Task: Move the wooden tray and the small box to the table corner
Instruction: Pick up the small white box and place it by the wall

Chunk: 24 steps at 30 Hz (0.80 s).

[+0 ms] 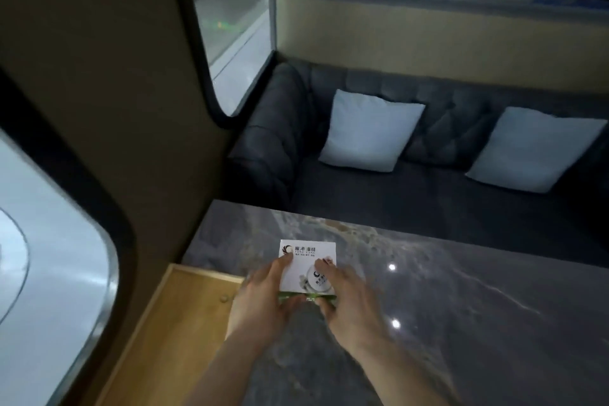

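Looking down from head height, the view takes in a grey marble-patterned table (445, 306) with pale veins and two small bright light reflections on its surface. Both bare hands close on a small box (304, 265) that sits on the table near its far left corner. The box has a white top with a dark logo, printed characters and a round picture, and a green side faces the viewer.

The left hand (263, 297) grips the box's left edge, fingers curled over the top and thumb against the near green side. The right hand (351, 301) holds the right edge the same way, fingers on the white top, thumb on the near side. Whether the box is lifted or resting cannot be told.

A wooden tray (184, 323), light in colour with a raised rim, lies along the table's left edge, just beside the box and partly under the left wrist. A small round knob-like thing (224, 299) sits inside it.

Beyond the table's far edge stands a dark grey tufted sofa (412, 194) with two pale cushions, one left (369, 132) and one right (534, 148). Rounded windows (56, 241) with dark frames line the tan wall on the left.
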Each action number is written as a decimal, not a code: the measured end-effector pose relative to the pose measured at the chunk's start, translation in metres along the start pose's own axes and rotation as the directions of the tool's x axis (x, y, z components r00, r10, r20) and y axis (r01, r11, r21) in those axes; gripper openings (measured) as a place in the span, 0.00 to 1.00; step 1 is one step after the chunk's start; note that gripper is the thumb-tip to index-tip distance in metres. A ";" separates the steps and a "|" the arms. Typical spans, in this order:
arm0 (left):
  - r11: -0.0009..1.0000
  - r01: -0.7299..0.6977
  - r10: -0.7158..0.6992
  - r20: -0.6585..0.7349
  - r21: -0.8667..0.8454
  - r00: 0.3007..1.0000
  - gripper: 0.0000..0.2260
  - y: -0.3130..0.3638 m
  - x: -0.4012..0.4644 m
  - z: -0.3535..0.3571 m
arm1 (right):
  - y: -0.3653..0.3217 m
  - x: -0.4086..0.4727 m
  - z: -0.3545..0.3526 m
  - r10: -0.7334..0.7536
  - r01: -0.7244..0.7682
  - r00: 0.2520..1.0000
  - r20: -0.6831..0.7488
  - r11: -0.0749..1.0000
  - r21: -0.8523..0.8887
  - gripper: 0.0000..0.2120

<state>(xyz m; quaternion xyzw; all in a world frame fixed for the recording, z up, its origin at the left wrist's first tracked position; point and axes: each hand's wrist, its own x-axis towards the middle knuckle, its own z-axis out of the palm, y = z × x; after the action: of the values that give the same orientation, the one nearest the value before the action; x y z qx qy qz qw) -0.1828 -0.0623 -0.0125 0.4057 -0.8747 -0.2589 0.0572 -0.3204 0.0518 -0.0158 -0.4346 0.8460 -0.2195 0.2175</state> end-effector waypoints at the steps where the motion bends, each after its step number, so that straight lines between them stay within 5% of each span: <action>1: 1.000 0.011 -0.011 -0.017 -0.007 1.000 0.33 -0.015 -0.004 -0.013 | -0.020 0.001 0.009 -0.021 0.020 1.000 -0.006 1.000 -0.012 0.32; 13: 0.979 0.188 -0.199 -0.160 -0.080 0.967 0.32 -0.277 -0.051 -0.170 | -0.293 0.037 0.159 -0.246 0.257 0.963 0.109 0.960 -0.108 0.30; 24: 0.959 0.255 -0.276 -0.219 -0.120 0.936 0.30 -0.431 -0.016 -0.222 | -0.418 0.103 0.262 -0.309 0.348 0.929 0.204 0.916 -0.199 0.30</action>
<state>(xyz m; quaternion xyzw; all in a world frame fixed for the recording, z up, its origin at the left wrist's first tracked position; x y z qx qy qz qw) 0.1893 -0.3721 -0.0351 0.5447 -0.7865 -0.2539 0.1425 0.0389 -0.3014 -0.0117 -0.6102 0.7590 -0.1152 0.1957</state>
